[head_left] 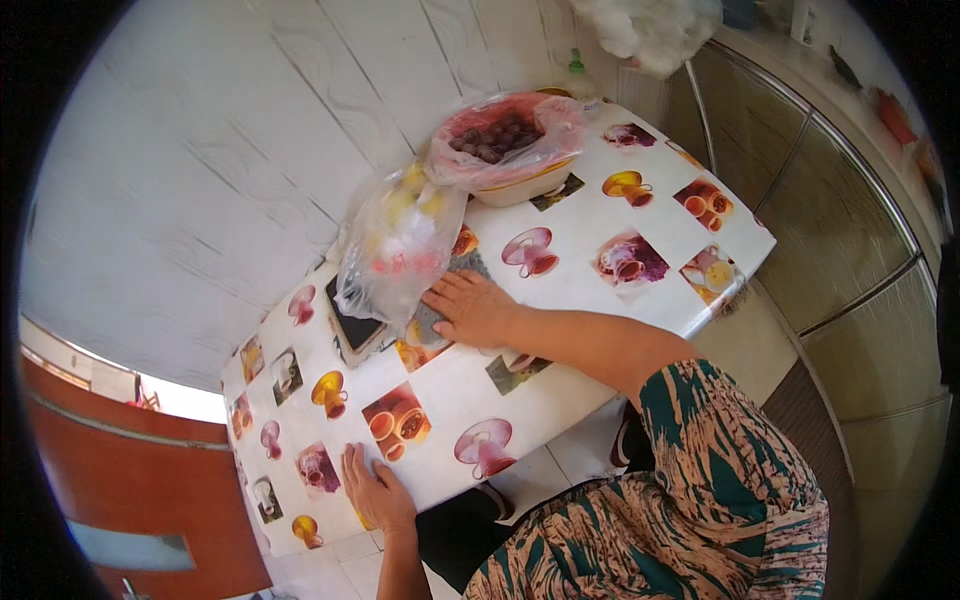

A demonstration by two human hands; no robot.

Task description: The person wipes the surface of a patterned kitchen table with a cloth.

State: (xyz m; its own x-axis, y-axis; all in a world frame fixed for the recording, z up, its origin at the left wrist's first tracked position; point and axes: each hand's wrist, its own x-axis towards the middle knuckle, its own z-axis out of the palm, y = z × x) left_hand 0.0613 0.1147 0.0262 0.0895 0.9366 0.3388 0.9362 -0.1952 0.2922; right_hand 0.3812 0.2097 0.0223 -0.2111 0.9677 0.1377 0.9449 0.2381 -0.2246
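Observation:
My right hand [472, 308] reaches across the table and lies flat, fingers stretched out, on a grey cloth [428, 325]. Part of that cloth is hidden under the palm. Right beside the fingertips stands a clear plastic bag [400, 245] with yellow and whitish contents that I cannot make out. My left hand [378, 490] rests flat near the table's front edge, fingers extended and nothing in it. Both hands are on a white tablecloth [590, 310] printed with cups and saucers.
A flat dark panel with a pale rim [352, 322] lies partly under the bag. At the back, a pale basin [520, 185] lined with pinkish plastic holds dark round fruit [495, 138]. A tiled wall [220, 150] borders the table; curved cabinets [800, 180] stand at right.

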